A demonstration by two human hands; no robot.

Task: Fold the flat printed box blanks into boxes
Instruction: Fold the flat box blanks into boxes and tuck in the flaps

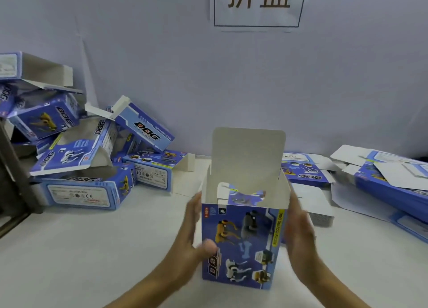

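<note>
Box [243, 243] stands upright, open end up — flat left hand [192, 226] and right hand [298, 233] flank it.

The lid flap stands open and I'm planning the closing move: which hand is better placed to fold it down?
Probably the right hand: its fingertips reach nearer the lid flap. The left hand sits lower.

Two bare forearms, free of sleeves, watch or bracelet as far as the frame reaches, end in the left hand [192, 233] and the right hand [298, 236], whose slim ringless fingers [295, 206] are partly smeared by motion blur.
</note>
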